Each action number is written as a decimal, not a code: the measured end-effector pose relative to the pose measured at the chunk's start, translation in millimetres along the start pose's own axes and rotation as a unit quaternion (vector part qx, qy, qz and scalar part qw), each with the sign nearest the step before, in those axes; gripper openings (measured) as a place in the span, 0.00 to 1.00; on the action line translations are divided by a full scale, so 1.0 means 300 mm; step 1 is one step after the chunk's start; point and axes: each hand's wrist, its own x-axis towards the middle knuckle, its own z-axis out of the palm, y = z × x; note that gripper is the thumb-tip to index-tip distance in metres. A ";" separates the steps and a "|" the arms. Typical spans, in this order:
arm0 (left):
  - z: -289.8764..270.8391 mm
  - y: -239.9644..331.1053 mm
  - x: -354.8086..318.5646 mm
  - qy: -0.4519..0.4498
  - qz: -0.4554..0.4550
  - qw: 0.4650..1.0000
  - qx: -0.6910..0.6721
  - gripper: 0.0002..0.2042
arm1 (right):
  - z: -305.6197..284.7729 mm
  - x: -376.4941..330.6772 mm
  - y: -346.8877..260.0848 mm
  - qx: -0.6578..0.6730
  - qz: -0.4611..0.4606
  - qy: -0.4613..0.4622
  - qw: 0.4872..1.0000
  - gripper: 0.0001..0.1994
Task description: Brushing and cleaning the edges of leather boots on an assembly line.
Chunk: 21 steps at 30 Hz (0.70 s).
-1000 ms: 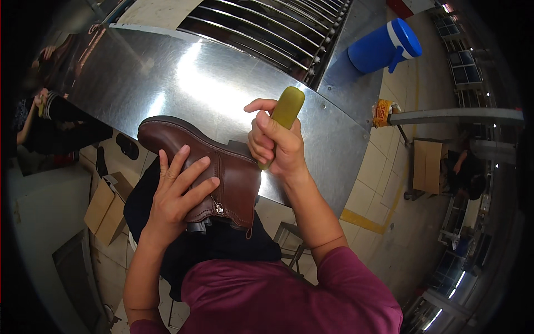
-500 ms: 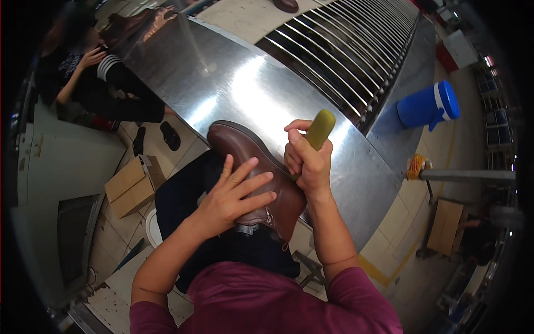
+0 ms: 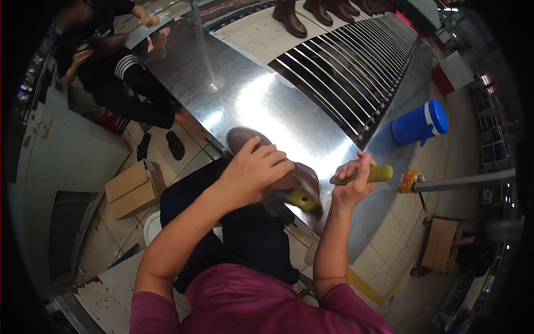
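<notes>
Steel worktop (image 3: 239,83), boot (image 3: 305,177) diagonal, toe (image 3: 242,136) far-left

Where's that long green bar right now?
In the head view, the olive-green bar is right of centre, in the person's right hand, to the right of the brown boot.

No readable text, no legible labels, numbers or signs

I'm standing in a shoe workshop, factory-like: one worker holds a brown boot (image 3: 307,175), finished-looking boots (image 3: 292,19) stand in a row beside a long rack of metal bars (image 3: 345,72), another person (image 3: 103,83) sits by the steel bench (image 3: 189,72), and a yellow stripe (image 3: 364,286) crosses the tiled floor (image 3: 384,250).
</notes>
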 end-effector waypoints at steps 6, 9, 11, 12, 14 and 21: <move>0.050 0.002 0.020 0.134 -0.235 0.952 -0.144 0.25 | -0.080 0.052 0.044 -0.070 -0.072 0.013 0.995 0.19; 0.179 -0.072 -0.052 0.170 -0.336 0.868 -0.324 0.21 | -0.012 0.063 0.101 -0.029 -0.076 -0.002 0.997 0.19; 0.240 -0.060 -0.093 0.272 -0.380 0.762 -0.448 0.21 | 0.024 0.067 0.126 0.021 -0.056 -0.026 0.998 0.20; 0.259 -0.053 -0.094 0.268 -0.380 0.763 -0.450 0.21 | 0.049 0.073 0.131 0.019 -0.056 -0.022 0.998 0.20; 0.277 -0.009 -0.087 0.296 -0.372 0.730 -0.491 0.24 | 0.109 0.080 0.137 0.086 -0.027 -0.066 0.994 0.19; 0.309 0.059 -0.052 0.235 -0.316 0.794 -0.462 0.24 | 0.249 0.115 0.222 0.131 0.008 -0.122 0.984 0.15</move>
